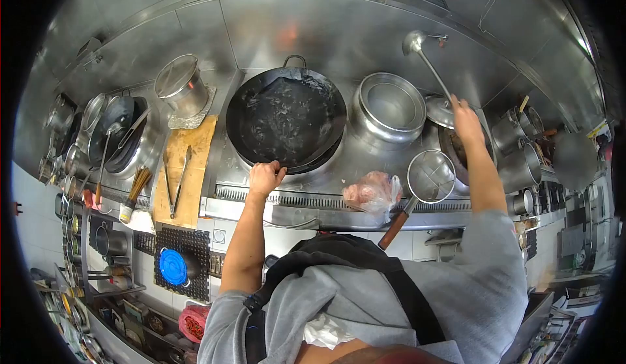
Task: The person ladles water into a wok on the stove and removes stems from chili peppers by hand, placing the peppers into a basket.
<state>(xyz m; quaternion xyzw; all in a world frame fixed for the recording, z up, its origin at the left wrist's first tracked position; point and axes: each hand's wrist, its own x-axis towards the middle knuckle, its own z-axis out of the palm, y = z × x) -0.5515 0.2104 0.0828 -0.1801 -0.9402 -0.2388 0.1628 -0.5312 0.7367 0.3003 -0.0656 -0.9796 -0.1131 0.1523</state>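
My left hand is closed on the near rim of a large black wok, which sits on the range with what looks like water in it. Up at the right, my right hand grips the end of a long ladle. The ladle's bowl is raised near a small wall tap. Below that hand lies a metal lid on a pot. A round wire strainer with a wooden handle rests at the range's front, beside a clear plastic bag of pinkish contents.
A wide metal pot stands right of the wok. To the left are a lidded metal container, tongs on cardboard and a bamboo brush. A blue-lidded pot is low at the left.
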